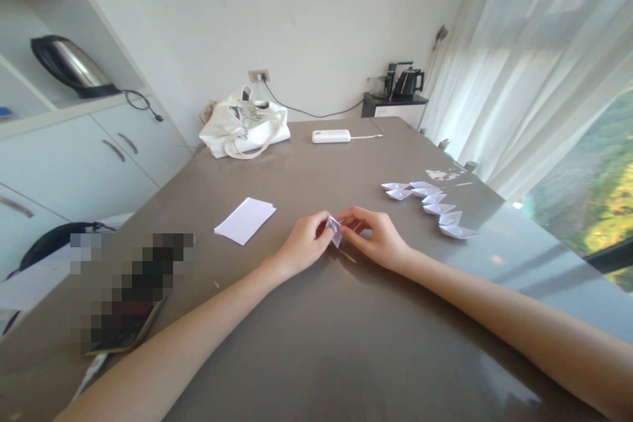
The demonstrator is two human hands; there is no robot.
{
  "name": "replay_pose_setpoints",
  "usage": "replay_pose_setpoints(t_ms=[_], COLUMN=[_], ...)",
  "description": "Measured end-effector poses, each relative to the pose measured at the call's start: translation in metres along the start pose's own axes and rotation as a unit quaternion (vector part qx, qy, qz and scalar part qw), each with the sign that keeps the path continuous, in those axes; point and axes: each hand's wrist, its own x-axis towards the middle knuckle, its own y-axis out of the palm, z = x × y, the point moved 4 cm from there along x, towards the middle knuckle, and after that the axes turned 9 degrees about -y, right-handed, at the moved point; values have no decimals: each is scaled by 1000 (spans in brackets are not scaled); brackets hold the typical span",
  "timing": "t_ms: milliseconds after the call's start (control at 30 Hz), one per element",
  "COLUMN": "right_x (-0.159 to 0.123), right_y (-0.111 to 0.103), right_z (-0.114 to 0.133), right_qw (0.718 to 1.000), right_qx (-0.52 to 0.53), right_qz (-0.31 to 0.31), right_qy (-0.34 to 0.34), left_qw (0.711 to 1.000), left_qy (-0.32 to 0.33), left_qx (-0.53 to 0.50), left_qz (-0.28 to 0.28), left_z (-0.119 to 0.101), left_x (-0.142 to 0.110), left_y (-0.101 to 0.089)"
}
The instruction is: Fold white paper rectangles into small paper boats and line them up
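Between my two hands is a small piece of folded white paper (335, 232), pinched from both sides just above the table (316, 343). My left hand (307, 241) grips its left side with thumb and fingers. On the other side, my right hand (373, 235) holds it by the thumb and fingertips. The fingers hide part of the paper's shape. Several folded white paper boats (439, 208) stand in a zigzag cluster to the right of my right hand. A stack of white paper sheets (244, 221) lies left of my left hand.
A white power bank (331, 136) with a short cable and a white handbag (244, 125) rest at the table's far end. Paper scraps (442, 175) lie near the right edge. At the left sits a dark, pixelated object (138, 297). A curtain (475, 59) hangs on the right.
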Motion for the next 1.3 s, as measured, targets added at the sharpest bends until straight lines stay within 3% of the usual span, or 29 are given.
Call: replay_pose_setpoints(t_ms=[233,367,433,567,967,1167,1300], right_x=[1,1,1,1,-1,2,4], right_y=[0,-8,-12,-12,-8,-15,-12], right_z=[-4,0,5,10,6,12,12], right_qw=[1000,997,994,979,961,984,996], right_qx=[17,-11,-69,-176,-235,-131,-52], right_qz=[-9,-69,-85,-54,-25,-84,-7], right_qy=[24,18,-16,-82,-144,-89,-75], left_qw=[989,968,958,951,904,944,975], left_qy=[-27,-73,-92,-103,-144,-131,-109], left_qx=[-120,-215,-247,-271,-391,-288,-171], left_qz=[81,111,114,110,92,96,95], left_z=[1,2,3,5,9,6,8], left_x=[5,7,8,8,7,7,8], left_y=[2,1,1,3,1,3,1])
